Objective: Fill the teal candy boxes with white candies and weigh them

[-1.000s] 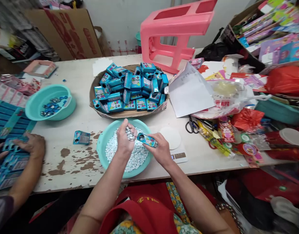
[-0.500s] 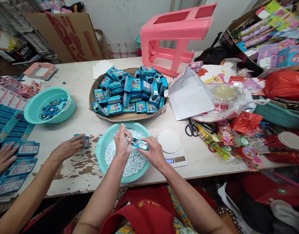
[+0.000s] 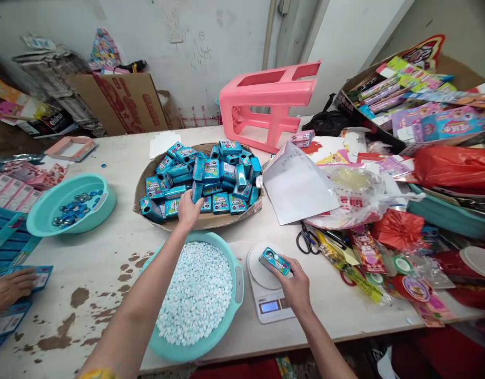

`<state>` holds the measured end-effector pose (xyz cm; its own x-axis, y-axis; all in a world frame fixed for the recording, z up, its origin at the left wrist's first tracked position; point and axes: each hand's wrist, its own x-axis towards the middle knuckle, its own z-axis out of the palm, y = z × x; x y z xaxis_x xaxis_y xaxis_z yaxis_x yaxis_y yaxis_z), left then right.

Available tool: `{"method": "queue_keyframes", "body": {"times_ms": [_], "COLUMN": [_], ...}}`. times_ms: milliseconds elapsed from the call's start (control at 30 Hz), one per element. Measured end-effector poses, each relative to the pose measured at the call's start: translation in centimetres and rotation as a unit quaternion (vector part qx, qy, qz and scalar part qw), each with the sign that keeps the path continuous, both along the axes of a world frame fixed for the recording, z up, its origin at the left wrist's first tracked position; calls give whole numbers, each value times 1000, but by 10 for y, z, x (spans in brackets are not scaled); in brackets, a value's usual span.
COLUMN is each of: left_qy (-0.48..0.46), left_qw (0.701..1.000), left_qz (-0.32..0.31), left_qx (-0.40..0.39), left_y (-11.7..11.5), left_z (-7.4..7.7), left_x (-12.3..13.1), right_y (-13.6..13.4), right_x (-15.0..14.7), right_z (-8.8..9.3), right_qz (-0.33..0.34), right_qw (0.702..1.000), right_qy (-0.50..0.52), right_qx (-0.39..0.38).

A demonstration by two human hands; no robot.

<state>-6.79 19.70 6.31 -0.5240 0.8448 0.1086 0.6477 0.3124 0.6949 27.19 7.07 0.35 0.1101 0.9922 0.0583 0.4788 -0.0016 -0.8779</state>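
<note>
My left hand (image 3: 188, 209) reaches over a teal basin (image 3: 236, 276) of small white candies and closes on a blue box among the pile of blue boxes (image 3: 203, 176) in a round cardboard tray (image 3: 210, 221). My right hand (image 3: 295, 284) holds a small blue box (image 3: 274, 260) on the white plate of a kitchen scale (image 3: 266, 292). The fingers of my left hand are partly hidden among the boxes.
Another person's hand (image 3: 7, 287) rests on flat blue cards at the left edge. A second teal basin (image 3: 40, 223) holds blue caps. Scissors (image 3: 305, 243), a white sheet (image 3: 297, 184), a pink stool (image 3: 266, 102) and cluttered packets fill the right side.
My left hand left the candy basin and reached forward to the box pile. My right hand carried the small blue box rightward onto the scale. The other person's arm drew back left.
</note>
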Motion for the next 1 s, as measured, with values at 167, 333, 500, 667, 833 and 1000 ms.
{"method": "queue_keyframes", "body": {"times_ms": [167,333,500,667,833,1000], "left_qy": [-87,-191,-577,-712,-653,-223], "left_qw": [993,978,811,691,738,959], "left_qz": [58,57,87,116,7,-64], "left_qx": [-62,-61,37,33,-169,-162], "left_y": [78,42,-42,-123,-199,-194], "left_z": [-4,6,27,40,20,-43], "left_x": [-4,-19,-8,43,61,21], "right_y": [-9,-29,-38,-44,-59,-102], "right_x": [8,18,-18,-77,-93,-97], "right_z": [-3,26,52,68,79,80], "right_qz": [-33,-90,-15,100,322,264], "right_qw": [999,993,993,988,926,952], "right_qy": [-12,-28,-7,32,19,132], "right_qx": [16,73,117,116,196,87]}}
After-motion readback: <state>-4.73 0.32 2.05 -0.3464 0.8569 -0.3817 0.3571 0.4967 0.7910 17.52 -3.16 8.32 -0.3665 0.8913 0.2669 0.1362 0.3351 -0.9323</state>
